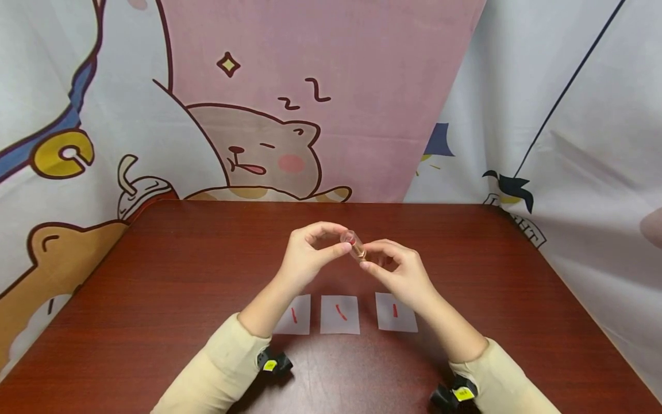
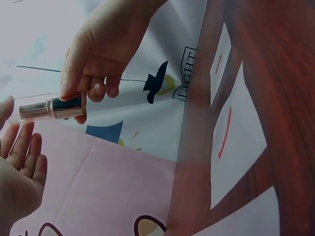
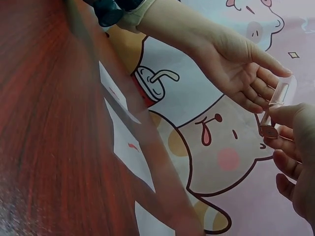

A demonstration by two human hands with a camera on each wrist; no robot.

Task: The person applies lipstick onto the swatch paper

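A lipstick (image 1: 355,244) with a gold and dark base and a clear cap is held in the air above the middle of the table. My right hand (image 1: 398,270) grips its base between thumb and fingers; the right hand (image 2: 98,54) and the lipstick (image 2: 49,108) also show in the left wrist view. My left hand (image 1: 310,256) pinches the clear cap end with thumb and index finger, its other fingers loosely spread below. The right wrist view shows the left hand (image 3: 241,69) meeting the lipstick (image 3: 275,105) from the left.
Three small white paper slips (image 1: 293,314), (image 1: 339,314), (image 1: 395,312), each with a red stroke, lie in a row on the dark red wooden table (image 1: 155,287) below my hands. A cartoon curtain (image 1: 320,86) closes off the back and sides.
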